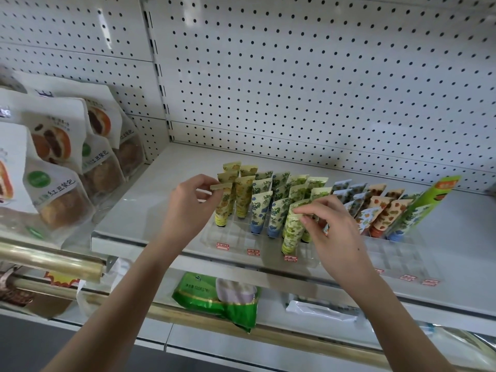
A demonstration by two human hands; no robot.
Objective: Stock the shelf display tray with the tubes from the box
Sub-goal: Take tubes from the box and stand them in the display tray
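A clear display tray (236,238) with red labels along its front sits on the white shelf (150,200). Several patterned tubes stand in it in rows: yellow, blue, green, then orange farther right. My left hand (188,202) pinches the crimped top of a yellow tube (224,208) at the front of the leftmost row. My right hand (330,224) pinches the top of a green tube (291,229) at the front of the green row. The box is not in view.
Bread bags (53,167) crowd the neighbouring shelf at left. A tall green packet (426,205) leans at the tray's right end. A pegboard wall (322,76) backs the shelf. On the shelf below lie a green bag (214,296) and a white packet (319,310).
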